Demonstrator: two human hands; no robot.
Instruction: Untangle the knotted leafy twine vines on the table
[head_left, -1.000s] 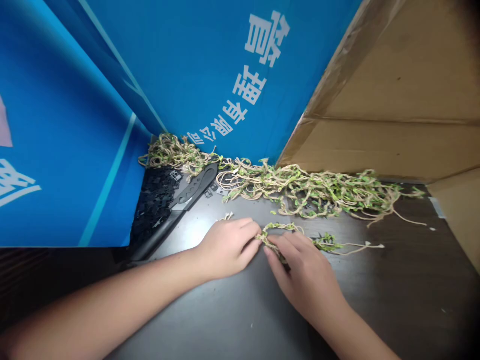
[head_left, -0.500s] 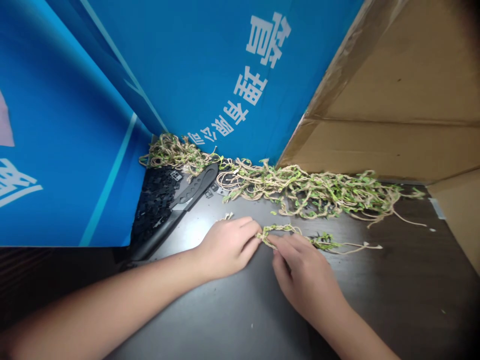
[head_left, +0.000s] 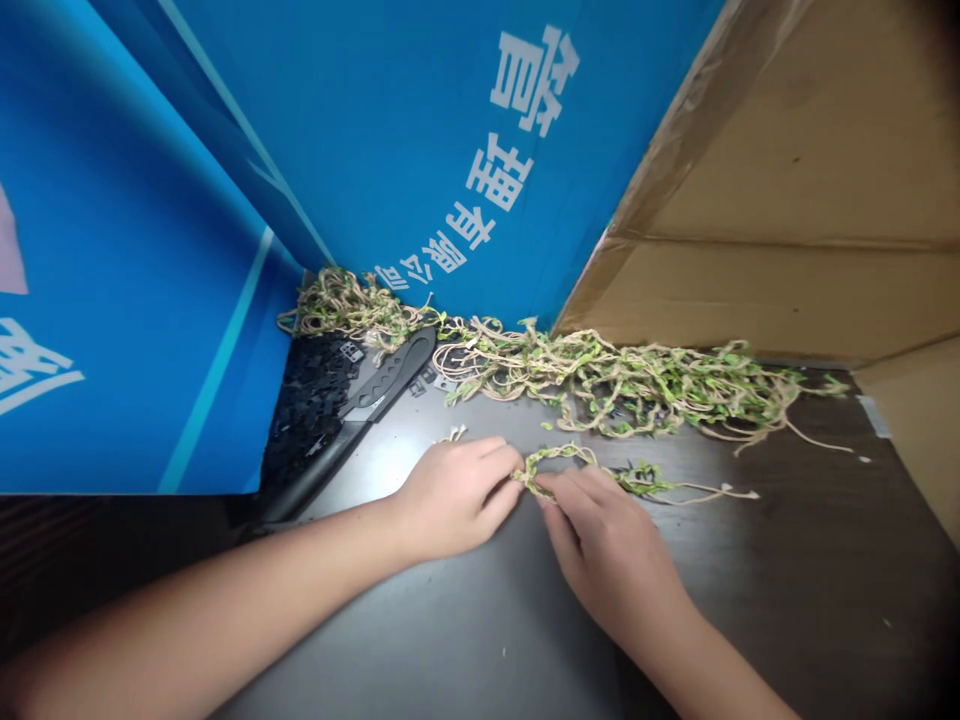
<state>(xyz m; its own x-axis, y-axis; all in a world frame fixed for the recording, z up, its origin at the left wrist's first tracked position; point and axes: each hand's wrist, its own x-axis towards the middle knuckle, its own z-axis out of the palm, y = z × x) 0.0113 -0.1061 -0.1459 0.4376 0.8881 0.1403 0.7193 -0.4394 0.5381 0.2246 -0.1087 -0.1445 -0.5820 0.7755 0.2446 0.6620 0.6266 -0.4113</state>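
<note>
A strand of leafy twine (head_left: 564,454), beige cord with small green leaves, lies across the table between my two hands. My left hand (head_left: 461,495) is closed, pinching the strand at its left part; a frayed cord end pokes out behind the knuckles. On the other side my right hand (head_left: 600,530) has its fingertips closed on the same strand, a short way from the left fingers. Between them the twine bends into a small loop. Past the right hand its tail runs out to the right, ending in knotted tips. My fingers hide part of the twine.
Behind my hands lies a long heap of leafy twine (head_left: 645,385), with another bunch (head_left: 341,303) at the left. A dark-handled tool (head_left: 390,375) rests beside small black pieces (head_left: 311,385). Blue printed panels (head_left: 420,130) and a cardboard wall (head_left: 795,220) border the table (head_left: 465,630).
The right hand's fingertips have shifted slightly left, toward the left hand. The strand's tail on the right has drawn in a little to the left. The left hand holds still.
</note>
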